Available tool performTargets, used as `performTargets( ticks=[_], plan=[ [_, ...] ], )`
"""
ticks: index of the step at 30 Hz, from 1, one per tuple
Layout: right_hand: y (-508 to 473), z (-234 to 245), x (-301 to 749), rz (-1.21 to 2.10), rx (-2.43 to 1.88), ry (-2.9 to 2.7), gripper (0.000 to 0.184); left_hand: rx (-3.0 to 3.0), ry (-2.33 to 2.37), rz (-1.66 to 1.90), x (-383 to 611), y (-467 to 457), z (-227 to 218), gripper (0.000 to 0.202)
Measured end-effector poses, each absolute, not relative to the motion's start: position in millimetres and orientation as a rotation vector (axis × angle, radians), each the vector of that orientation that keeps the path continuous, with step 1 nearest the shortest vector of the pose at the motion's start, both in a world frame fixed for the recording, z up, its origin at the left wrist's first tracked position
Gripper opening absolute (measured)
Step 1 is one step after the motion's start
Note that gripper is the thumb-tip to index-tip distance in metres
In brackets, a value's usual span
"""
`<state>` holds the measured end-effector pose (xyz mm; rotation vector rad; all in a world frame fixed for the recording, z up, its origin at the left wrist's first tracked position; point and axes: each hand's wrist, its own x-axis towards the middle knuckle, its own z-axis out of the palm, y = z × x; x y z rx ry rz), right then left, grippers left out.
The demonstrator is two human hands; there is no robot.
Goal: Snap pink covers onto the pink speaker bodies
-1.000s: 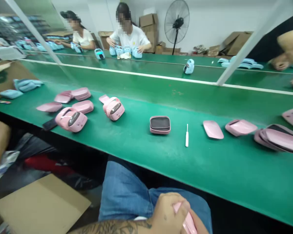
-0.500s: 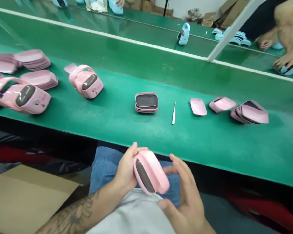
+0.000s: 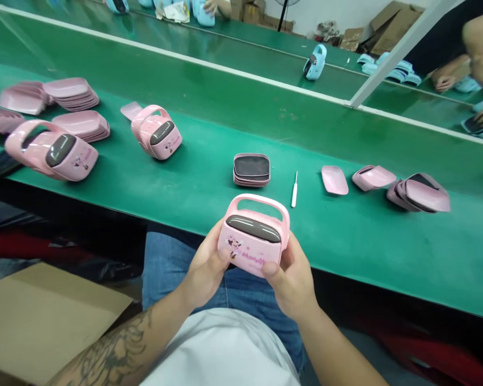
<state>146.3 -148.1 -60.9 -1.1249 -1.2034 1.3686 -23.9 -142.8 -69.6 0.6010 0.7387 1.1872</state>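
Note:
Between both hands I hold a pink device with a carry handle (image 3: 251, 249), its handle up and its dark glossy panel and cartoon-printed face turned towards me. My left hand (image 3: 207, 268) grips its left end, thumb on the printed front. My right hand (image 3: 292, 281) grips the right end, thumb on the lower front corner. Just beyond it on the green bench lies a stack of pink trays with dark insides (image 3: 251, 170). A white screwdriver (image 3: 294, 190) lies right of that stack.
Two similar pink devices stand to the left, one nearer (image 3: 54, 150) and one farther (image 3: 156, 132), beside stacked pink panels (image 3: 72, 94). Pink covers (image 3: 335, 180) lie to the right. A white rail (image 3: 185, 55) separates blue devices (image 3: 316, 62) and co-workers' hands beyond.
The pink device has been raised and turned so its printed face shows. My right hand, open and apart before, has closed on its right end.

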Motion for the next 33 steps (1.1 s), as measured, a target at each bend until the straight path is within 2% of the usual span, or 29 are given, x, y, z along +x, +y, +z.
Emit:
performTargets(
  ticks=[6, 15, 25, 33],
  plan=[
    [-141.6, -51.2, 127.1, 1.379, -1.173, -1.189, 0.074, 0.526, 0.752, 1.143, -31.6, -136.8, -83.5, 0.055],
    [-136.7, -50.4, 127.9, 1.441, -1.068, -1.162, 0.06, 0.605, 0.842, 1.193, -35.6, -141.3, -78.3, 0.055],
    [-143.4, -73.0, 135.0, 1.523, -1.124, -1.038, 0.087, 1.007, 1.031, 1.25, -34.5, -154.4, -62.6, 0.063],
    [-144.5, -78.9, 136.8, 1.573, -1.089, -1.002, 0.088, 1.212, 1.188, 1.218, -35.9, -161.2, -58.1, 0.076]
  ],
)
